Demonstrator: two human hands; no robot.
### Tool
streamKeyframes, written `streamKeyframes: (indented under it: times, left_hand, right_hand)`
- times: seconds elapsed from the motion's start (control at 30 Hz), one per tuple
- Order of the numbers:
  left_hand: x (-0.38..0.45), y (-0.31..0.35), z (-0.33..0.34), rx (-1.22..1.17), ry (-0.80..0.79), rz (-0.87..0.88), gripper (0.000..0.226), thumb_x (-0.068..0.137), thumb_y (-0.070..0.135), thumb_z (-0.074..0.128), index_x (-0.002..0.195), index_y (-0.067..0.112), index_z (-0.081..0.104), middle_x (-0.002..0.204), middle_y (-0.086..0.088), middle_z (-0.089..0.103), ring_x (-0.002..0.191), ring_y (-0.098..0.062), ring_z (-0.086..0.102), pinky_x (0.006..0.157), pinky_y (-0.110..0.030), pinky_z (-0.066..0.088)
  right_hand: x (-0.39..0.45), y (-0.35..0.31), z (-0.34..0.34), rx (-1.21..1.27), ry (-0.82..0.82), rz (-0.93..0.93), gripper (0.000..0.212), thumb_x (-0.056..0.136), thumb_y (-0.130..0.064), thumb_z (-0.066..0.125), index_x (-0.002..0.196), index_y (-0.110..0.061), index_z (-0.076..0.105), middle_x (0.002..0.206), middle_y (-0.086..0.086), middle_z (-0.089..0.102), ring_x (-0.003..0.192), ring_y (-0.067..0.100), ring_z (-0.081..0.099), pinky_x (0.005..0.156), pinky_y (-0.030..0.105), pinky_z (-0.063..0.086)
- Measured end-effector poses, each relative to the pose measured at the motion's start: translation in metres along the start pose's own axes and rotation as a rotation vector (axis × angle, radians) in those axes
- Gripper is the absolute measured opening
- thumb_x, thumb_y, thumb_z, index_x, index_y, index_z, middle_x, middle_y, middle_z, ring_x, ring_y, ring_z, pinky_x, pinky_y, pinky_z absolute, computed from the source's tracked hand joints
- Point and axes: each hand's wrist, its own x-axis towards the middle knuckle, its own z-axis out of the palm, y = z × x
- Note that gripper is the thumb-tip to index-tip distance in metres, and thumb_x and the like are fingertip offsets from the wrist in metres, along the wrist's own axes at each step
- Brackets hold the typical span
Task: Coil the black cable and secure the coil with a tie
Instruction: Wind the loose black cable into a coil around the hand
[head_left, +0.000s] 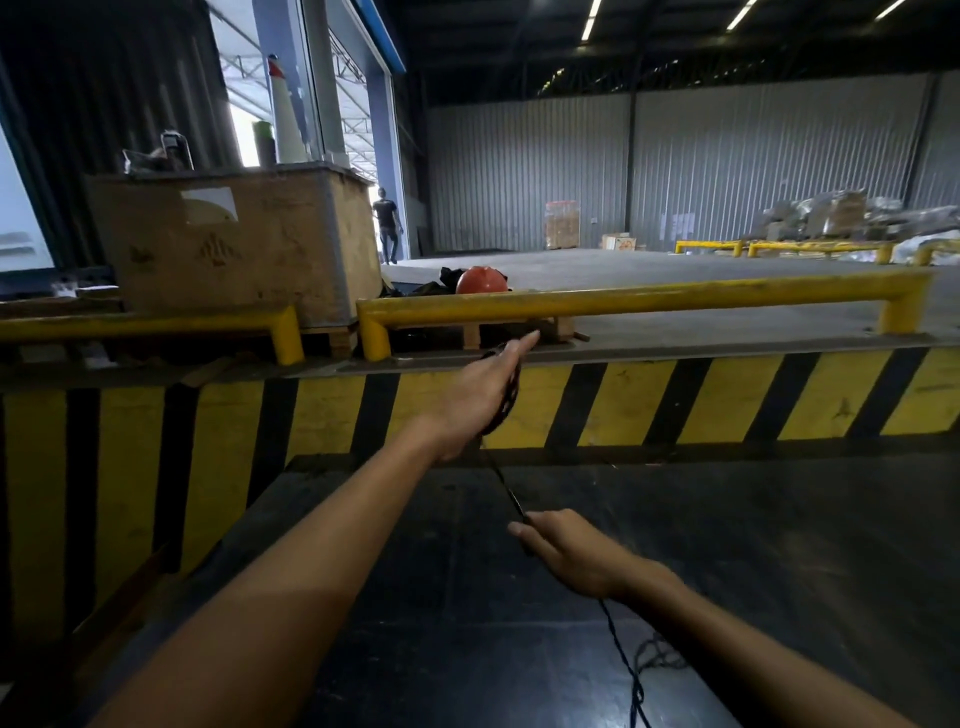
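Note:
The black cable (501, 474) runs taut between my two hands above a dark surface. My left hand (480, 392) is stretched forward with straight fingers, and several loops of the cable are wound around its palm. My right hand (569, 551) is lower and nearer, pinching the cable between thumb and fingers. Below my right wrist the loose cable (626, 662) trails down to the bottom edge, with a small tangle beside it. No tie is visible.
A dark flat surface (727, 571) lies under my arms. Ahead stands a yellow-and-black striped dock edge (649, 402) with yellow guard rails (623, 301). A big crate (234, 244) and an orange helmet (481, 280) are behind. A person (387, 223) walks by the far doorway.

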Motion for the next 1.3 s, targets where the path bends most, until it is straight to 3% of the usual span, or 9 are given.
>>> streamKeyframes:
  times: [0.1, 0.27, 0.43, 0.57, 0.73, 0.87, 1.03, 1.13, 1.3]
  left_hand:
    - [-0.006, -0.037, -0.015, 0.423, -0.011, -0.128, 0.049, 0.098, 0.048, 0.023, 0.141, 0.030, 0.039, 0.146, -0.003, 0.043, 0.138, -0.021, 0.034, 0.103, -0.031, 0.027]
    - [-0.031, -0.084, -0.025, 0.627, -0.285, -0.543, 0.052, 0.097, 0.050, 0.027, 0.134, 0.021, 0.049, 0.143, -0.007, 0.048, 0.130, -0.025, 0.044, 0.109, -0.041, 0.032]
    - [-0.036, -0.057, -0.002, 0.404, -0.560, -0.480, 0.035, 0.093, 0.060, 0.023, 0.114, 0.058, 0.051, 0.141, 0.002, 0.050, 0.107, -0.008, 0.054, 0.093, -0.035, 0.040]
    - [-0.033, -0.029, 0.006, -0.292, -0.707, -0.424, 0.038, 0.091, 0.061, 0.027, 0.123, 0.059, 0.047, 0.142, 0.005, 0.049, 0.119, -0.016, 0.056, 0.088, -0.043, 0.049]
    - [-0.011, 0.015, 0.001, -0.930, -0.336, -0.071, 0.047, 0.095, 0.053, 0.024, 0.135, 0.039, 0.045, 0.139, -0.007, 0.050, 0.115, -0.028, 0.061, 0.088, -0.059, 0.050]
    - [0.012, 0.038, -0.019, -1.080, 0.159, 0.175, 0.043, 0.097, 0.050, 0.024, 0.131, 0.037, 0.045, 0.146, -0.008, 0.040, 0.125, -0.031, 0.050, 0.086, -0.063, 0.046]
    - [0.022, 0.028, -0.048, -0.230, 0.582, 0.181, 0.050, 0.097, 0.052, 0.019, 0.139, 0.032, 0.037, 0.148, 0.002, 0.036, 0.135, -0.017, 0.035, 0.105, -0.048, 0.032]
    - [0.014, 0.004, -0.039, 0.437, 0.308, -0.099, 0.051, 0.096, 0.058, 0.022, 0.111, 0.025, 0.058, 0.107, -0.006, 0.061, 0.092, -0.013, 0.055, 0.078, -0.031, 0.040]
    - [0.000, -0.020, -0.013, 0.733, -0.289, -0.523, 0.052, 0.095, 0.055, 0.028, 0.126, 0.022, 0.053, 0.126, -0.008, 0.057, 0.108, -0.022, 0.058, 0.098, -0.045, 0.043]
  right_hand:
    - [-0.002, 0.009, -0.033, -0.087, -0.048, 0.061, 0.037, 0.094, -0.044, 0.044, 0.074, -0.017, 0.059, 0.068, 0.002, 0.059, 0.058, 0.011, 0.056, 0.058, 0.031, 0.049]
    - [0.000, 0.019, -0.115, -0.068, 0.232, 0.072, 0.022, 0.087, -0.038, 0.058, 0.068, -0.028, 0.059, 0.066, -0.004, 0.059, 0.059, 0.000, 0.058, 0.054, 0.019, 0.042]
    - [0.014, 0.021, -0.138, -0.207, 0.508, 0.053, 0.018, 0.086, -0.034, 0.060, 0.070, -0.027, 0.058, 0.065, -0.005, 0.058, 0.059, 0.011, 0.056, 0.051, 0.021, 0.040]
    - [0.023, 0.017, -0.125, -0.091, 0.683, 0.047, 0.027, 0.090, -0.031, 0.058, 0.064, -0.034, 0.050, 0.060, -0.009, 0.053, 0.054, 0.004, 0.051, 0.050, 0.018, 0.035]
    - [0.026, 0.007, -0.080, 0.078, 0.526, 0.075, 0.040, 0.095, -0.042, 0.041, 0.072, -0.017, 0.062, 0.069, 0.008, 0.064, 0.064, 0.021, 0.062, 0.059, 0.040, 0.050]
    - [0.032, -0.015, -0.083, 0.058, 0.416, 0.045, 0.046, 0.095, -0.048, 0.039, 0.063, -0.023, 0.060, 0.060, 0.001, 0.060, 0.056, 0.013, 0.056, 0.055, 0.032, 0.045]
    - [0.032, -0.024, -0.122, -0.001, 0.410, -0.040, 0.032, 0.092, -0.041, 0.049, 0.065, -0.026, 0.058, 0.056, -0.004, 0.053, 0.048, 0.003, 0.048, 0.051, 0.025, 0.041]
    - [0.031, -0.017, -0.141, -0.010, 0.431, -0.036, 0.028, 0.089, -0.038, 0.056, 0.075, -0.016, 0.064, 0.062, -0.001, 0.056, 0.052, 0.003, 0.050, 0.052, 0.023, 0.040]
    - [0.034, -0.014, -0.158, -0.095, 0.455, -0.048, 0.021, 0.082, -0.036, 0.066, 0.073, -0.017, 0.062, 0.066, -0.001, 0.057, 0.060, 0.011, 0.054, 0.053, 0.024, 0.041]
